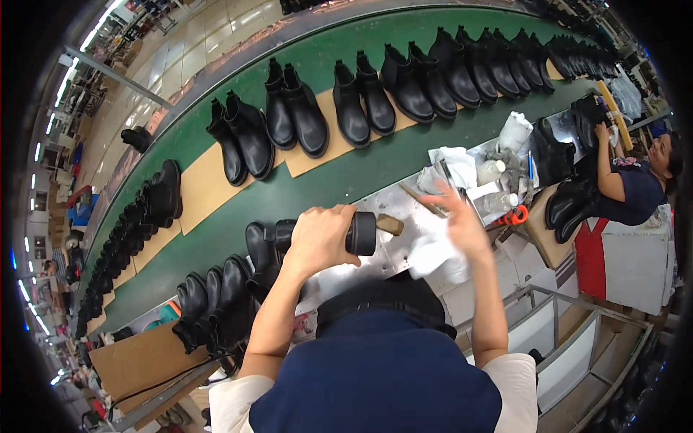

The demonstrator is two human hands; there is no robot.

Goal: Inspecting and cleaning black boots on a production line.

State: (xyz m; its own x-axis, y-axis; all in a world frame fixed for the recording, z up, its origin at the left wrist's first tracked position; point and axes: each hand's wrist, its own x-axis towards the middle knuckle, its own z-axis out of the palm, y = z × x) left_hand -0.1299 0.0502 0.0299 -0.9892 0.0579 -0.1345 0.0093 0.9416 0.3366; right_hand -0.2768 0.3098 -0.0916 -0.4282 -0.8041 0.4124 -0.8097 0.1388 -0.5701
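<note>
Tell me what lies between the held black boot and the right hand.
In the head view, a small brown block lies on the metal worktop between the black boot and the blurred right hand; a white cloth shows just below that hand.

Tabletop [390, 155]: green, long. Pairs of black boots [349, 112] in a curving row, several on tan cardboard [204, 173]. More boots at near left edge, above a carton [148, 361]. Right side: two bottles [498, 202] near each other; orange handle [516, 215] just beside the nearer one. Far right: co-worker [639, 187], dark top, beside a red-and-white box [635, 263]. Lower right: metal frame [565, 300]. Beyond tabletop: pale tiled floor [195, 43].
</note>
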